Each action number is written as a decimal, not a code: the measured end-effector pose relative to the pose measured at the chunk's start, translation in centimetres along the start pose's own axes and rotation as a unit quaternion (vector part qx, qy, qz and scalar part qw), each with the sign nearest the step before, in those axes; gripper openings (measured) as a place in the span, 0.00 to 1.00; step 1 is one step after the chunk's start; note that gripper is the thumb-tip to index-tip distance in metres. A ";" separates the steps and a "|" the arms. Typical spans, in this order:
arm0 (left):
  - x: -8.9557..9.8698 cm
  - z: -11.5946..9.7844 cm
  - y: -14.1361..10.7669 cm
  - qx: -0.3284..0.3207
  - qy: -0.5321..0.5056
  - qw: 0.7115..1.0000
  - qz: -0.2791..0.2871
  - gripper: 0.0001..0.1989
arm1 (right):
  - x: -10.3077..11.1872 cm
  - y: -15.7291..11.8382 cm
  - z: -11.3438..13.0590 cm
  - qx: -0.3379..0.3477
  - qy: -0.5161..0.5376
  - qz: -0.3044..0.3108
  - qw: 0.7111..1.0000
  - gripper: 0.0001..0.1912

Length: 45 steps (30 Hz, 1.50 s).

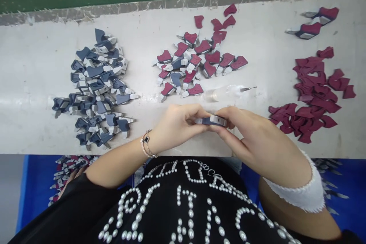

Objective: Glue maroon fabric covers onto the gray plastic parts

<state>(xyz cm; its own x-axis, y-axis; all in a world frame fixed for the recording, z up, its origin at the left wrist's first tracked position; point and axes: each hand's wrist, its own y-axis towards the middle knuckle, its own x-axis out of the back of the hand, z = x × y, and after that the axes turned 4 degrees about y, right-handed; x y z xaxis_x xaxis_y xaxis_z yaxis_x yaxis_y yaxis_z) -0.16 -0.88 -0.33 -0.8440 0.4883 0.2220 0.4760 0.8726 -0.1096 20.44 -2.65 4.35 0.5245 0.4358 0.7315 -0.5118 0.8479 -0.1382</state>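
Between my two hands, just above the white bench near its front edge, is a small grey and dark blue plastic part (215, 121), seen edge-on. My left hand (183, 124) pinches its left end between thumb and fingers. At the other end, the thumb and fingers of my right hand (243, 129) are closed on it; they hide that end. Beyond my hands lies a clear bottle (227, 93) with a thin metal needle tip. A pile of similar parts (197, 59), most with a dark red face, is behind it.
On the left lies a heap of blue and grey parts (98, 87). Loose dark red pieces (314, 95) are piled at right, with two red-faced parts (307, 30) behind. Blue bins (34, 187) with more parts stand below the front edge of the bench (34, 133).
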 end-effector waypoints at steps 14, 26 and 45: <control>0.6 -1.1 0.4 0.090 -0.142 0.973 0.155 0.08 | 0.2 0.4 -0.6 -0.070 0.082 0.000 0.994 0.09; -1.0 -0.5 -0.3 0.072 -0.116 0.986 0.101 0.09 | -0.2 0.0 -1.0 -0.074 0.070 0.040 0.994 0.11; 8.5 -3.8 3.0 0.108 0.242 0.946 -0.188 0.16 | 2.1 -2.0 -3.9 -0.070 0.162 -0.034 0.984 0.13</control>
<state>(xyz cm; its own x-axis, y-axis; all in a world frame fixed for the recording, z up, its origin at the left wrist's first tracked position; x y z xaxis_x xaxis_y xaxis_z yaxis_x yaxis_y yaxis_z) -5.00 5.82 4.96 -0.7073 0.1253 0.6957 0.0586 0.9912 -0.1190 25.21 -2.21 3.49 0.7551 0.4311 0.4939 -0.3814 0.9017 -0.2038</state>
